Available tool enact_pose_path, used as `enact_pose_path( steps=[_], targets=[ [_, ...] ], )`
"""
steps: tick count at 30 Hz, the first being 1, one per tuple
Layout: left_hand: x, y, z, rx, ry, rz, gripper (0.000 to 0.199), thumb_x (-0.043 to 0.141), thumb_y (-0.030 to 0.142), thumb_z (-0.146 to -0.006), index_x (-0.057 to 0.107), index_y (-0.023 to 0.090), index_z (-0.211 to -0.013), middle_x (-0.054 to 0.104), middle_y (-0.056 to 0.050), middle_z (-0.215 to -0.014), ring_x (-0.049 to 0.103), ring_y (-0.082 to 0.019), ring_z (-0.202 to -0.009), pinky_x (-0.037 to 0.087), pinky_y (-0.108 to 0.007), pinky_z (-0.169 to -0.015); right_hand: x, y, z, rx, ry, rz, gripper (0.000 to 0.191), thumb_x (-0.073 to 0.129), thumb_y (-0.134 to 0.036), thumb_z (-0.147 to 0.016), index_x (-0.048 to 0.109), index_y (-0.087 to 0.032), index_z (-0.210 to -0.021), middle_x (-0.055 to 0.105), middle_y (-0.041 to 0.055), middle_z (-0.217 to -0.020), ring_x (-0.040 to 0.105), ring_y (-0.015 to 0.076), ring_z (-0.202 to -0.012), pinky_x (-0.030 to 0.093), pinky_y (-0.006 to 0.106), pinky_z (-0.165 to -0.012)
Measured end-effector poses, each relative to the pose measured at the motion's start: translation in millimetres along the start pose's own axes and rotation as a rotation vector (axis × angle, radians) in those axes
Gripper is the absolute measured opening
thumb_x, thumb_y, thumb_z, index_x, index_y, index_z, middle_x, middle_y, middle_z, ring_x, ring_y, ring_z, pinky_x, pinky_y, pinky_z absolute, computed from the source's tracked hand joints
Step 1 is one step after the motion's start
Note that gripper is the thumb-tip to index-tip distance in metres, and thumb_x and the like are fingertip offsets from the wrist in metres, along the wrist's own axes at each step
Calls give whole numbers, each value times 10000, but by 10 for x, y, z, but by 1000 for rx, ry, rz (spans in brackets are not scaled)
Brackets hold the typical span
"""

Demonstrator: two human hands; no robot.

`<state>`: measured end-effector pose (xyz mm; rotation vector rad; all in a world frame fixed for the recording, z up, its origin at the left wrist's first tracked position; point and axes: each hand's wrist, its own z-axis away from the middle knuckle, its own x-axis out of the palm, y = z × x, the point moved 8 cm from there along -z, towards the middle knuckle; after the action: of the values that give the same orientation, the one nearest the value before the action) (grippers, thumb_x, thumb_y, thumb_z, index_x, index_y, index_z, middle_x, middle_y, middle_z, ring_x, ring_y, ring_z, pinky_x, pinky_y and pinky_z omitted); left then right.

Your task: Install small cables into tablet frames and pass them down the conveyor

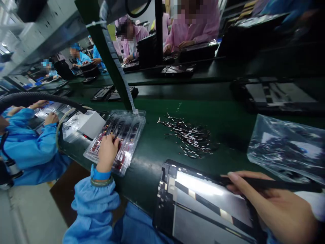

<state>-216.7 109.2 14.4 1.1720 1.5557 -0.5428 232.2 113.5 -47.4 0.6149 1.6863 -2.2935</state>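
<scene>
My left hand [108, 152], in a blue sleeve and wristband, is over a clear plastic tray [137, 130] of small red and dark parts. Its fingers curl down among them, and what they pinch is hidden. At the lower right my right hand [276, 206] is closed around a long black stick-like tool [281, 184] with a brownish tip. The tool's tip lies over the upper right edge of an opened tablet [203, 217], its inside facing up with silver panels and dark flex strips. My right hand is at the tablet's right side.
Many thin dark strips with light ends lie in a pile [190, 135] on the green bench [149, 142]. A clear bag [286, 149] of dark parts is to the right. A white box [87, 123], a black hose [43, 96] and a co-worker's blue sleeve [30, 142] are left. A post [111, 54] rises behind the tray.
</scene>
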Motion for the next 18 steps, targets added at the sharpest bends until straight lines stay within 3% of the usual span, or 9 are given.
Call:
enact_pose_path(
  steps=[5,12,18],
  targets=[
    [70,51,-65,5,5,48,278,531,223,-768,614,117,-1011,603,-105,-833,575,-297,-945,451,-420,-891,-16,-100,38,19,31,8,387,623,-610,-461,692,-257,-605,721,76,-745,672,271,-628,536,335,-528],
    [16,-2,-102,-67,73,132,323,584,295,-744,600,112,-1009,552,-57,-747,580,-278,-838,470,-421,-830,4,-35,63,133,20,-12,472,611,-645,-382,702,-247,-618,729,56,-841,669,284,-764,499,304,-542],
    [-26,-21,-66,-104,109,227,233,568,246,-737,615,130,-934,540,-48,-705,572,-279,-833,461,-435,-849,-5,-28,80,122,7,-13,480,603,-658,-397,699,-241,-614,725,59,-844,665,282,-722,485,306,-501]
  ],
)
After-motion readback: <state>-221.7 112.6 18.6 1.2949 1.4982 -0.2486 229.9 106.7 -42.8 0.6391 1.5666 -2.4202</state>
